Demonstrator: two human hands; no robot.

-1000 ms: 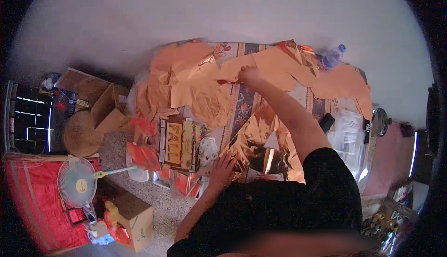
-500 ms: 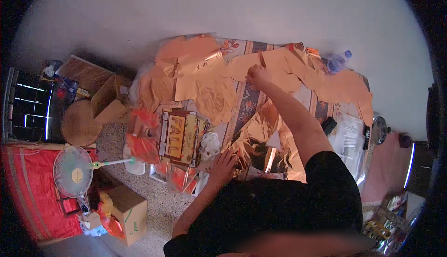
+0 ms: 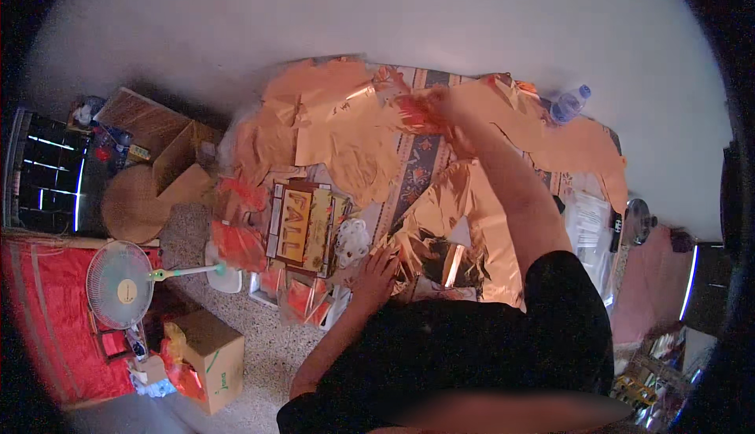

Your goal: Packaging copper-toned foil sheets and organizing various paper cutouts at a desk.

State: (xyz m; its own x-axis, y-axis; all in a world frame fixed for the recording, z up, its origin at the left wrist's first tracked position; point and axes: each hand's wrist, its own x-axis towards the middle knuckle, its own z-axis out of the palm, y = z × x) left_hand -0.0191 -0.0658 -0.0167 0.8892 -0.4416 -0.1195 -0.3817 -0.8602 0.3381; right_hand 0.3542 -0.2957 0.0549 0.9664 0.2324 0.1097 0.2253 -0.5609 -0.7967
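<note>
My left hand [image 3: 377, 274] lies flat with its fingers spread, at the left edge of a crumpled, shiny copper-coloured foil sheet [image 3: 494, 233] in front of me. A white bundled item [image 3: 351, 239] sits just beyond those fingers. At the far side of the table my right hand [image 3: 437, 107] is smeared by motion. It appears closed on a copper-coloured foil piece [image 3: 415, 116], which looks reddish and blurred. Other foil pieces lie to both sides: a broad one [image 3: 334, 123] on the left and more foil [image 3: 578, 151] on the right.
The table has a patterned cloth [image 3: 417, 171]. A framed sign [image 3: 303, 228] and red plastic packets [image 3: 242, 241] are at its left. A plastic bottle [image 3: 572, 104] stands far right, above clear plastic sleeves [image 3: 588, 233]. A fan [image 3: 122, 285] and cardboard box [image 3: 211, 355] stand left.
The foil piece under my right hand has shifted and turned from flat and pale to reddish and blurred, exposing more tablecloth. My right hand has risen slightly farther away. My left hand stays put.
</note>
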